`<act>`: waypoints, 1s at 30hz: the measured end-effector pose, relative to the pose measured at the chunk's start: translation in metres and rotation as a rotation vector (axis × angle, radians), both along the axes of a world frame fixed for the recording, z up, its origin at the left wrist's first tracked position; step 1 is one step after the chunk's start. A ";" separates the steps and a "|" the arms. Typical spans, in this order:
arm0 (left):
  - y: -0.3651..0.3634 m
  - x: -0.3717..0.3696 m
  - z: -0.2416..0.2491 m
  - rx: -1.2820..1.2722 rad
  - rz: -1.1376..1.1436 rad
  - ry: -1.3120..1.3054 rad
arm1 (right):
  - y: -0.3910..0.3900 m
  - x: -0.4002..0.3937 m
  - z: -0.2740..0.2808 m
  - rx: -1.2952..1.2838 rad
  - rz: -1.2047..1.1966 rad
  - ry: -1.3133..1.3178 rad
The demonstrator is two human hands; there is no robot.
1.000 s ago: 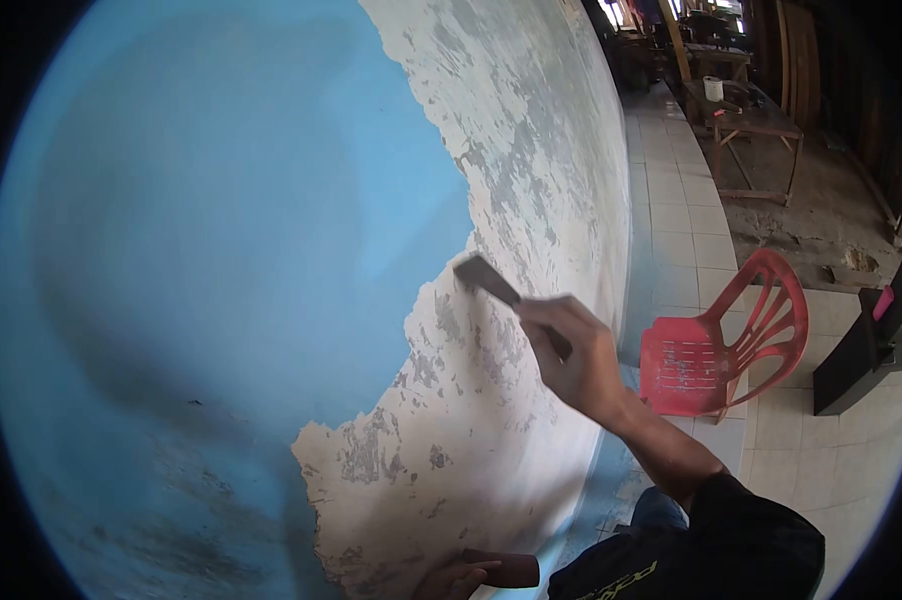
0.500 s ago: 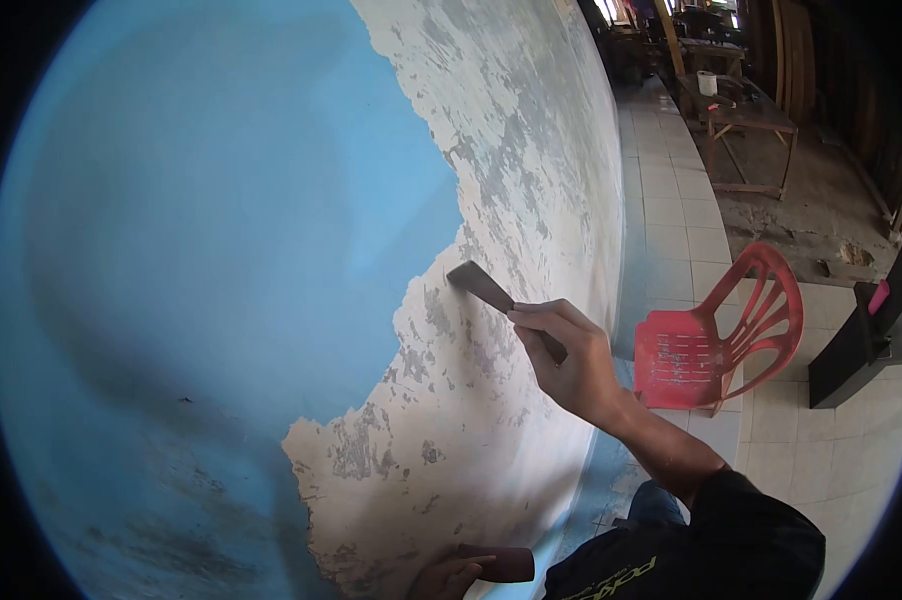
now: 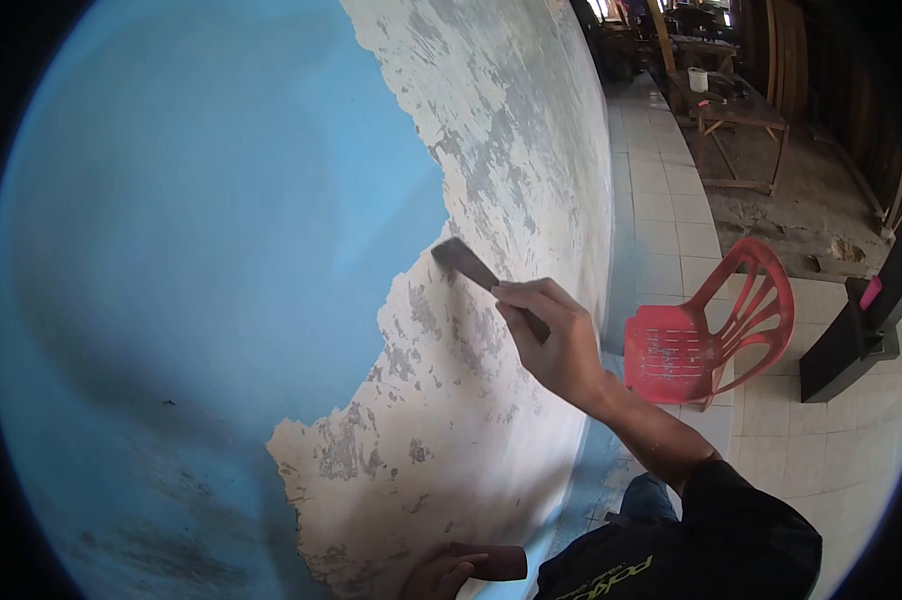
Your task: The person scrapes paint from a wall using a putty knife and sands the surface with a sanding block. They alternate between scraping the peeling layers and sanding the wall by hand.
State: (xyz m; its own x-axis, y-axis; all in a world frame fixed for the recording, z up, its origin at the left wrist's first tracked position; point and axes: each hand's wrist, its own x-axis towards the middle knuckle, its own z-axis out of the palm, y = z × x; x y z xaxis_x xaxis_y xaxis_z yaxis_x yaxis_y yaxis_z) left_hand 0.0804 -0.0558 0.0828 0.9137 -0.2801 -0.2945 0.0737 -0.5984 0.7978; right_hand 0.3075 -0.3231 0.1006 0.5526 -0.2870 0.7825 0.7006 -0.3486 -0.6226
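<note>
My right hand (image 3: 559, 345) is closed around the handle of a paint scraper (image 3: 463, 259). The scraper's blade meets the wall at the ragged border between the blue paint (image 3: 221, 200) and the pale, scraped surface (image 3: 441, 400). Low in the view, my left hand (image 3: 439, 574) is close to the wall, its fingers wrapped on a dark reddish-brown object (image 3: 501, 563) with a rounded outline. Part of that hand lies in shadow, and I cannot make out the object's kind.
A red plastic chair (image 3: 671, 350) stands on the tiled floor to the right of the wall. Beyond it is a black stand-like object (image 3: 841, 350) with something pink on it. Farther back, a wooden table (image 3: 741, 108) holds a white container (image 3: 698, 80).
The scraper and my right hand have moved slightly up and left relative to the wall, nearer the blue paint's edge. The whole view has shifted a little. My left hand keeps its hold.
</note>
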 end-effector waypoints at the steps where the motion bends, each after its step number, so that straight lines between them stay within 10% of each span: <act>1: 0.002 0.000 -0.001 0.009 0.001 0.000 | 0.000 -0.005 -0.003 -0.005 0.007 0.017; 30: 0.006 -0.001 -0.004 0.029 -0.010 -0.038 | 0.002 0.002 0.009 -0.024 -0.025 0.032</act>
